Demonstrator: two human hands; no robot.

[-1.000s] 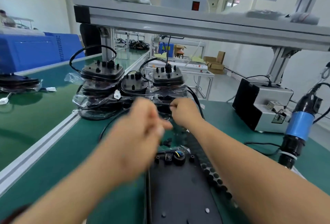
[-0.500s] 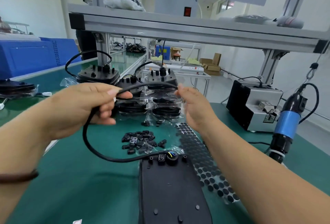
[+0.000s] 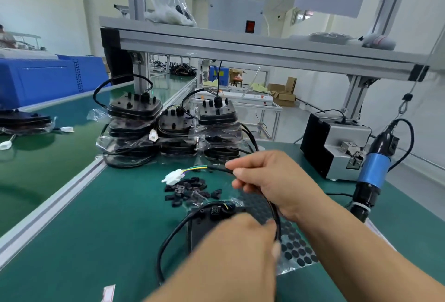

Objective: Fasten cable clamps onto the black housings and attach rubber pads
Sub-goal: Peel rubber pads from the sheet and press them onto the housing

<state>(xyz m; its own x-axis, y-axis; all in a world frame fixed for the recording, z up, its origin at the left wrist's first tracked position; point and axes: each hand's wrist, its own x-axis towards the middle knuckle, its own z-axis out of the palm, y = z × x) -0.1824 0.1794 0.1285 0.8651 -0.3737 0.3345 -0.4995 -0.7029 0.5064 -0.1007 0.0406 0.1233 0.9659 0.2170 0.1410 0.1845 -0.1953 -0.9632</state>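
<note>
A flat black housing (image 3: pixel 199 227) lies on the green mat, mostly hidden by my blurred left hand (image 3: pixel 243 241). Its black cable (image 3: pixel 168 241) loops out to the left and up to my right hand (image 3: pixel 272 181), which grips it just behind the coloured wires and the white connector (image 3: pixel 173 176). My left hand holds the same cable lower down by the housing. A heap of small black cable clamps (image 3: pixel 190 191) lies beyond the housing. The sheet of round black rubber pads (image 3: pixel 296 251) lies under my right forearm.
Stacks of bagged black housings (image 3: pixel 173 130) with cables stand at the back. A blue-banded electric screwdriver (image 3: pixel 370 171) hangs at the right, in front of a grey and black screw feeder (image 3: pixel 334 147). An aluminium rail (image 3: pixel 48 208) borders the mat on the left.
Both hands have dropped toward the housing. The cable, stretched between them before, now loops low; the white connector end has come free and sticks out from my right hand.
</note>
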